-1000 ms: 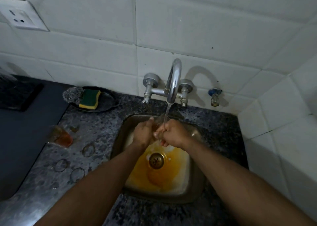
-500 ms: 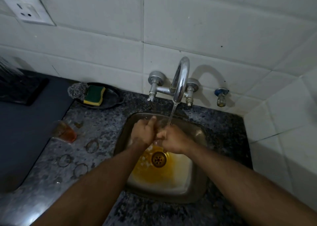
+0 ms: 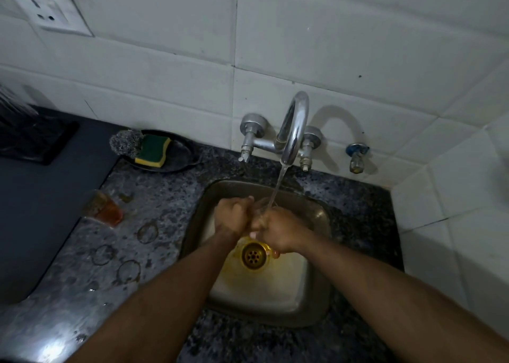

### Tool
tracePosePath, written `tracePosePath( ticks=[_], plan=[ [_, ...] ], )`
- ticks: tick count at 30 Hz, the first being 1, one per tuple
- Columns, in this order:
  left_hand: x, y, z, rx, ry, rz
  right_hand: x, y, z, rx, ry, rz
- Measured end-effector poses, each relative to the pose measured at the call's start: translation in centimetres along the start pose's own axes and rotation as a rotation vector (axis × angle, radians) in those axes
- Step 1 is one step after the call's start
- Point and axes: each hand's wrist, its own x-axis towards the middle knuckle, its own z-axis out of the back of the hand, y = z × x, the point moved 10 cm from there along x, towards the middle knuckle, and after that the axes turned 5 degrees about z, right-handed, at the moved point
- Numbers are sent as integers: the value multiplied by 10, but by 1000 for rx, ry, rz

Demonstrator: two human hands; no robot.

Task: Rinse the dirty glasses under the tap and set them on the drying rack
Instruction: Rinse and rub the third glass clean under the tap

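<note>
Far left, dark mat [image 3: 41, 197] over the counter [image 3: 154, 197], a dark rack [image 3: 30, 133] at its back edge against the tiles, mostly cut off and blurred. Socket [image 3: 46, 12] high on the wall above. Next along, black dish [image 3: 176, 156] by the wall, holding a steel scourer [image 3: 124, 141] and a green-and-yellow sponge [image 3: 153, 151], the two touching. Nearer, dirty glass [image 3: 103, 207] upright on the granite just beside the mat's edge, amber liquid in the bottom. Ring marks [image 3: 147, 231] on the granite near it.

Middle, sink [image 3: 316, 302], yellow-orange stain around the brass drain [image 3: 254, 255]. Above the basin, left hand [image 3: 232, 218] curled, fingers closed round something clear, thumb up. Pressed against it, right hand [image 3: 278, 231], also closed. Between them, under the stream [image 3: 276, 191], a clear glass [image 3: 261, 207], only faintly visible; held by both hands, though exact grip hard to make out. Tap [image 3: 293, 131] on the wall above, spout curving down over the hands, water running.

Right of the tap, small valve [image 3: 356, 157] with a blue handle. Far right, white tiled side wall [image 3: 454, 224].
</note>
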Motion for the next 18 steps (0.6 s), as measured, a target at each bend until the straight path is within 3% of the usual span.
tracePosePath(
  ticks=[2, 5, 8, 10, 13, 15, 18],
  plan=[
    [1, 11, 0, -69, 28, 80, -4, 8, 15, -136, -126, 67],
    [4, 11, -5, -110, 134, 126, -18, 28, 36, -535, -356, 218],
    [8, -6, -2, -60, 169, 55, -30, 45, 35, -733, -482, 426],
    [8, -17, -8, 64, 212, -32, -27, 42, 32, -631, -383, 461],
    [1, -23, -21, 100, 305, -26, -11, 31, 21, -538, -89, 315],
    [1, -26, -26, 92, 316, -23, 0, 28, 16, -596, -11, 258],
    [3, -20, -19, -16, 256, 17, 11, 17, 14, -427, 25, 203]
  ],
)
